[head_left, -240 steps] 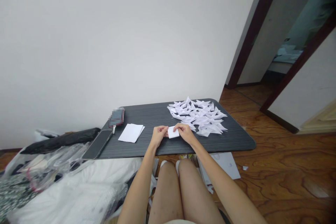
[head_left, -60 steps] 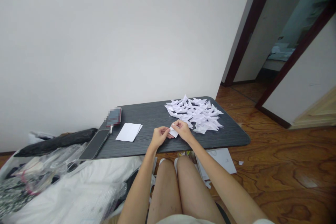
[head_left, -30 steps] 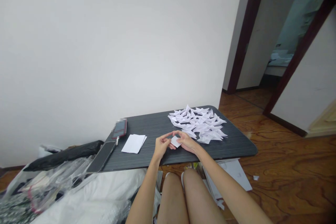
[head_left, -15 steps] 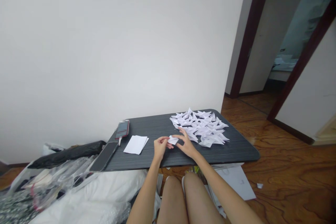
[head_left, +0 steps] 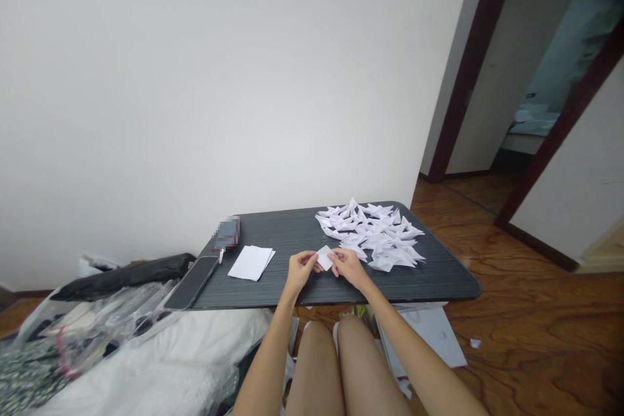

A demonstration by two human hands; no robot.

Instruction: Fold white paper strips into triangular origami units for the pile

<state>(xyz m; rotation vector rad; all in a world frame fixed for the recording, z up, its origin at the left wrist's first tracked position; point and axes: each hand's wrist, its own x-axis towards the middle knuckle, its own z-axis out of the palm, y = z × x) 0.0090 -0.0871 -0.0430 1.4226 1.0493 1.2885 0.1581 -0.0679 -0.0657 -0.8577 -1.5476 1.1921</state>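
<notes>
A small folded piece of white paper (head_left: pixel 325 259) is held just above the front part of the dark table (head_left: pixel 277 231). My left hand (head_left: pixel 303 269) pinches its left corner, and my right hand (head_left: pixel 347 266) pinches the right corner, so both hands are closed on it. The paper now looks like a flat diamond. Close behind my right hand spreads a heap of folded white paper boats (head_left: pixel 370 231). To the left of my left hand lies a short stack of white paper sheets (head_left: pixel 250 262).
A phone (head_left: pixel 192 282) lies at the table's left edge, with a blurred dark object (head_left: pixel 227 234) behind it. Plastic-wrapped bundles (head_left: pixel 146 344) fill the area left of the table. A white wall (head_left: pixel 273 78) rises behind. A paper scrap (head_left: pixel 474 342) lies on the wooden floor.
My right hand has gone from spread fingers beside the paper to a pinch on its right corner. The paper has turned into a flat diamond shape facing me.
</notes>
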